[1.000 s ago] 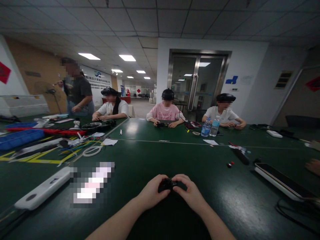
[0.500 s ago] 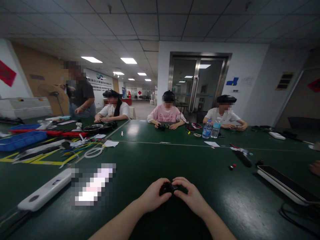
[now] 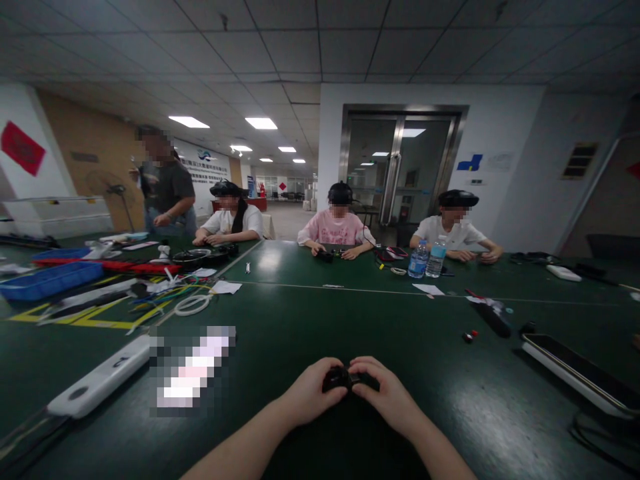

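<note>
Low over the green table [image 3: 280,333], my two hands meet around small black parts. My left hand [image 3: 313,393] is closed on a rounded, glossy black piece [image 3: 336,379], pinched between thumb and fingers. Against it, my right hand [image 3: 387,393] curls its fingers around a dark piece [image 3: 355,379] with a lighter, shiny edge. Whether these are one object or two touching parts I cannot tell, since fingers cover much of them.
A white power strip [image 3: 103,377] and a blurred-out bright rectangle [image 3: 195,370] lie left. Right are a thick phone-like slab [image 3: 575,370], small red-and-black bits [image 3: 469,337] and a black tool [image 3: 493,320]. Water bottles [image 3: 418,260] and seated people [image 3: 340,227] are across the table.
The view has turned slightly, so the surroundings sit a little further right. Both hands stay together around the black parts, with only a slight shift of the fingers.
</note>
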Demonstrator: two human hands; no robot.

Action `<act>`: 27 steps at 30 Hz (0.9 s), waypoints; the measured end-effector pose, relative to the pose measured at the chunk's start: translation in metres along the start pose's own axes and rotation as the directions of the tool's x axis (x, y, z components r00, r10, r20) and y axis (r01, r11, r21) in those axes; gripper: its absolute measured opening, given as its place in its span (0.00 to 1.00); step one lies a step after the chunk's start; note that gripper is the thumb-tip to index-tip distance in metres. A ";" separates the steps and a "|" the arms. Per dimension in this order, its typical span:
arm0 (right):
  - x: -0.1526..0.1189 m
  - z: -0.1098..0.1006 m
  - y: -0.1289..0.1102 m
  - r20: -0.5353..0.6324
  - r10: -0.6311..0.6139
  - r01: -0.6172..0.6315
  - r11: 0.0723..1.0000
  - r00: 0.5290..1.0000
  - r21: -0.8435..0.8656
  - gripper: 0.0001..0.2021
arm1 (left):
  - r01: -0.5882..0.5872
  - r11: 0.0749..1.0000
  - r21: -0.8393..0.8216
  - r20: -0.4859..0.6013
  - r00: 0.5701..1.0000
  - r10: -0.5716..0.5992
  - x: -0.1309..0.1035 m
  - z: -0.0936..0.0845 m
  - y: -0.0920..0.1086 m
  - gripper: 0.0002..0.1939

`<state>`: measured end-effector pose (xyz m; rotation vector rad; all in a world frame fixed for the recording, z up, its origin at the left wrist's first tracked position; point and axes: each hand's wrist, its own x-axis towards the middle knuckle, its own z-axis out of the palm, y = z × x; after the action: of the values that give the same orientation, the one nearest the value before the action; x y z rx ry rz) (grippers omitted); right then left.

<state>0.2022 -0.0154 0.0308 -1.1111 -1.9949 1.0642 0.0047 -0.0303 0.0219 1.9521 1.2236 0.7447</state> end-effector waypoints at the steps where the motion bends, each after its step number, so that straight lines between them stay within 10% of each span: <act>1: 0.000 0.000 -0.001 0.003 0.000 0.000 1.000 1.000 0.001 0.10 | 0.002 1.000 0.002 0.002 1.000 -0.002 0.000 0.000 0.000 0.19; 27: 0.001 0.002 -0.001 0.064 -0.003 0.005 1.000 0.998 -0.025 0.13 | 0.034 0.983 -0.180 0.076 0.997 -0.021 0.001 -0.005 0.002 0.17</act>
<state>0.1998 -0.0160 0.0307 -1.0983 -2.0648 1.0886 0.0025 -0.0284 0.0266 1.7941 1.0972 0.7373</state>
